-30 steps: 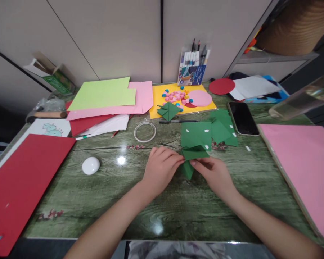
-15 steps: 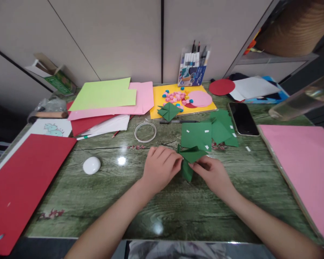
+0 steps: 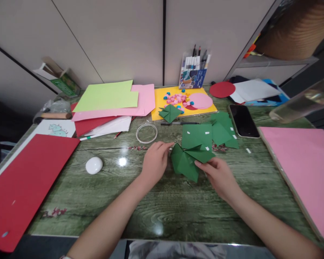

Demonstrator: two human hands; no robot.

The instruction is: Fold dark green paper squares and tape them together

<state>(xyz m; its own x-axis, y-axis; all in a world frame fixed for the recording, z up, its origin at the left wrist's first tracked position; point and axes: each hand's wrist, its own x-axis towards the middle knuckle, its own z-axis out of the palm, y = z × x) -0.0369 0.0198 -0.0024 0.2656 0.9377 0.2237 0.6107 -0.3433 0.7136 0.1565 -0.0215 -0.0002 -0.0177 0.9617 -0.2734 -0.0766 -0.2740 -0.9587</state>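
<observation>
the green fold (image 3: 187, 162) lies on the desk (image 3: 156, 201) between both hands, left hand (image 3: 155, 162) pinching its left tip, right hand (image 3: 218, 174) gripping its right edge, mid-fold; next likely calls for pressing a crease flat.

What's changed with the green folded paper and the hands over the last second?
The folded green paper has opened out: earlier it was pinched narrow between both hands, now its flaps spread wide. The left hand has moved left and up, pulling the top-left corner outward. The right hand still keeps its grip on the lower right edge. The flat green sheets, phone and white oval object have stayed put.
</observation>
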